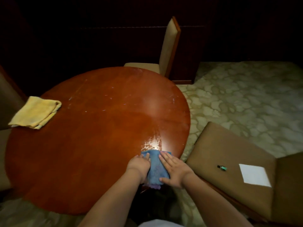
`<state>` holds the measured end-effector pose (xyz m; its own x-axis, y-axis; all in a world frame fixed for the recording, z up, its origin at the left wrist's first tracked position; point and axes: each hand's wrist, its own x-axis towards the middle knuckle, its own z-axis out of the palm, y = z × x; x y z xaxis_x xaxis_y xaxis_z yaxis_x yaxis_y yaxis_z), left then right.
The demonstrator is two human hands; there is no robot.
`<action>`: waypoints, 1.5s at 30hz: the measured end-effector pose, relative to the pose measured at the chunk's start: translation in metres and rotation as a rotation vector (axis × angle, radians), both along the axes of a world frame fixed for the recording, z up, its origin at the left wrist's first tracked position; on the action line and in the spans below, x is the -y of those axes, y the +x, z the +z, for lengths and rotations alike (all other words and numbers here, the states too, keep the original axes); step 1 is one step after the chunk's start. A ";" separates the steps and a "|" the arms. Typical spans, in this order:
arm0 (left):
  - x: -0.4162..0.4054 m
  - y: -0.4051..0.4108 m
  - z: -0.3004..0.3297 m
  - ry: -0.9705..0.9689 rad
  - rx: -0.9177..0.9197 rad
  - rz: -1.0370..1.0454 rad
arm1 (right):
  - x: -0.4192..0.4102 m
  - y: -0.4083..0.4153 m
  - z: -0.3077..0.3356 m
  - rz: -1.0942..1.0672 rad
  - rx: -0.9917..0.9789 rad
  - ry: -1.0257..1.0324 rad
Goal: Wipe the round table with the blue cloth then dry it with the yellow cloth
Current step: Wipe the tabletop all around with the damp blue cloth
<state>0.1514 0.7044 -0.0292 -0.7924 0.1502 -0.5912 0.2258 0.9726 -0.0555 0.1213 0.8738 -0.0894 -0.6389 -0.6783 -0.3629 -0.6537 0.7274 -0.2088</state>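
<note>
Far left of both hands, well apart from the fingers, the folded yellow cloth [35, 112] lies on the round table [91, 145] at its edge. The left hand [139, 166] presses the blue cloth [155, 167], fingers loosely bent on its left side. The right hand [173, 171] lies flat on its right side, fingers straight and spread, wet sheen just beyond the fingertips.

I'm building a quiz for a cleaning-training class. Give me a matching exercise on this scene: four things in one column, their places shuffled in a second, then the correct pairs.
Things:
1. blue cloth
2. yellow cloth
3. white paper square
4. upright chair

Places:
A. on the brown seat beside the table
B. at the round table's far edge
C. under both hands, the left hand and the right hand, at the near right rim
D. folded at the table's left edge

Pairs: 1-C, 2-D, 3-A, 4-B
</note>
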 end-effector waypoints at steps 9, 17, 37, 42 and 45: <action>-0.015 -0.043 -0.005 -0.046 -0.002 -0.131 | -0.013 -0.011 0.013 -0.164 -0.047 -0.053; 0.002 -0.020 0.000 0.179 -0.028 -0.132 | -0.001 0.006 0.028 -0.355 -0.051 -0.098; -0.003 -0.032 -0.028 0.112 -0.262 -0.207 | 0.040 0.028 -0.017 -0.787 -0.162 -0.179; -0.006 -0.053 -0.027 0.072 -0.217 -0.252 | 0.030 0.008 -0.017 -0.812 -0.127 -0.165; -0.011 -0.065 -0.027 0.046 -0.212 -0.265 | 0.024 -0.009 -0.017 -0.778 -0.149 -0.165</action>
